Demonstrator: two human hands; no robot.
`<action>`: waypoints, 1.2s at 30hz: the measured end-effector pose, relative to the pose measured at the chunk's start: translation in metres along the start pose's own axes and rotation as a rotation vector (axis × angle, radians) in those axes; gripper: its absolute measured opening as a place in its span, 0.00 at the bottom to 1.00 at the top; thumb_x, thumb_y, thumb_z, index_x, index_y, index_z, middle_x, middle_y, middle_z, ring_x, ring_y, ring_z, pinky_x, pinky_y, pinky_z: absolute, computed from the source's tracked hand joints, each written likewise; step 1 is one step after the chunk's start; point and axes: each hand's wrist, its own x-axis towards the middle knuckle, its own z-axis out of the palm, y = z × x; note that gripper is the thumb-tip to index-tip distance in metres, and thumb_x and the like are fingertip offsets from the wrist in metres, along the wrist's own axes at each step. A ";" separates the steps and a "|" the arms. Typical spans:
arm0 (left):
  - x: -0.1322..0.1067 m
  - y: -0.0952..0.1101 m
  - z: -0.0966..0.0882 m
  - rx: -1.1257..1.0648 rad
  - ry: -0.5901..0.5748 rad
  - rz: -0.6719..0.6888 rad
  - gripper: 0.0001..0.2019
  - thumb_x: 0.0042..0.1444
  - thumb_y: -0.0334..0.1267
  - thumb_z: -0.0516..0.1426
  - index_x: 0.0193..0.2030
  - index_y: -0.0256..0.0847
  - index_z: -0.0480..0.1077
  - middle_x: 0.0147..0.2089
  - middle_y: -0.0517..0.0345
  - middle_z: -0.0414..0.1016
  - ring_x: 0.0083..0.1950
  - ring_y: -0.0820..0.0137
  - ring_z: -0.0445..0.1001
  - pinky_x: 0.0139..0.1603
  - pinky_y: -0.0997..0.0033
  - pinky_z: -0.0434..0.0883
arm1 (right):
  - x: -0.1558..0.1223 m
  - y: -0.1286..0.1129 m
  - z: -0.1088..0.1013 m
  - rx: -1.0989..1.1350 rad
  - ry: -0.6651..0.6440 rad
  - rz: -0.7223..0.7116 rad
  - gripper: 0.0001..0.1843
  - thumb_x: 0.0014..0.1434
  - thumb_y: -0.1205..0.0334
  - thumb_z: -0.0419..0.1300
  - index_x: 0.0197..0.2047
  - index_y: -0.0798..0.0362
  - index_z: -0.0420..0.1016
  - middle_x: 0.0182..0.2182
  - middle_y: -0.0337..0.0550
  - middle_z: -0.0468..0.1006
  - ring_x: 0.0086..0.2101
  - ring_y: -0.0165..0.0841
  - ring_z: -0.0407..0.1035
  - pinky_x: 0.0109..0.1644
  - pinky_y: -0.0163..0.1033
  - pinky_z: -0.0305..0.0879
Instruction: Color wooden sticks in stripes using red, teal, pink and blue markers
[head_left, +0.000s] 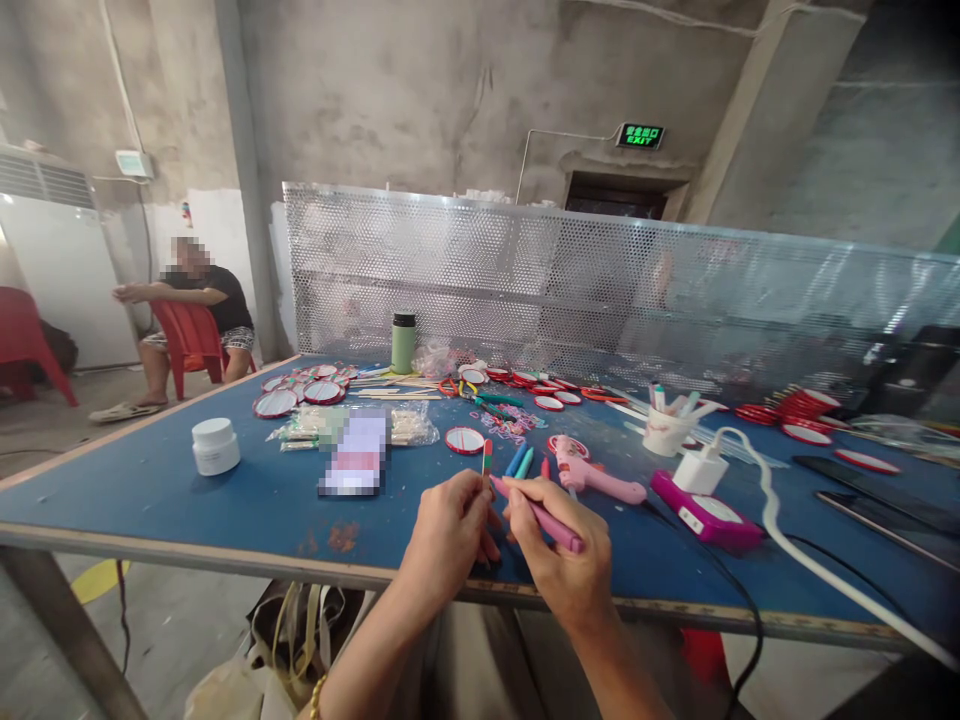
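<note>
Near the table's front edge, my left hand point(448, 525) is closed on a small stick point(487, 452) that points upward, its visible end coloured in red and green bands. A pink marker point(556, 526) is gripped in my right hand point(568, 560), and its tip reaches to the stick just above my left fingers. Just beyond my hands lie a blue marker point(516, 460), a teal marker point(525, 464) and a red marker point(545, 467). Behind them is a round red-rimmed disc point(465, 440). My fingers hide the lower part of the stick.
A pink glue gun point(600, 482) and a magenta power strip point(709, 515) with a white charger point(701, 470) stand right, cables trailing. Left are a white jar point(215, 447) and a phone point(355, 455). Pliers point(487, 400), a paper cup point(664, 432) and a green bottle point(403, 345) stand farther back.
</note>
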 end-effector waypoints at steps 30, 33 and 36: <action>0.000 0.001 0.000 -0.017 -0.013 -0.004 0.11 0.62 0.42 0.51 0.30 0.41 0.63 0.18 0.66 0.69 0.16 0.75 0.70 0.16 0.81 0.65 | 0.001 0.000 0.001 -0.021 0.003 0.008 0.09 0.64 0.68 0.56 0.38 0.52 0.78 0.29 0.40 0.83 0.28 0.31 0.78 0.36 0.33 0.75; 0.000 0.001 0.000 -0.018 -0.011 -0.007 0.11 0.62 0.42 0.51 0.30 0.41 0.63 0.18 0.66 0.68 0.17 0.75 0.71 0.16 0.81 0.65 | 0.000 0.000 0.000 -0.026 0.015 0.003 0.09 0.64 0.68 0.56 0.38 0.52 0.78 0.28 0.40 0.83 0.27 0.31 0.77 0.36 0.34 0.75; 0.001 0.001 0.000 -0.017 -0.008 -0.019 0.11 0.62 0.42 0.51 0.30 0.41 0.63 0.18 0.67 0.68 0.17 0.74 0.71 0.15 0.81 0.64 | 0.001 0.000 0.000 -0.029 0.025 0.024 0.09 0.65 0.67 0.56 0.38 0.51 0.78 0.28 0.40 0.83 0.27 0.31 0.78 0.36 0.34 0.76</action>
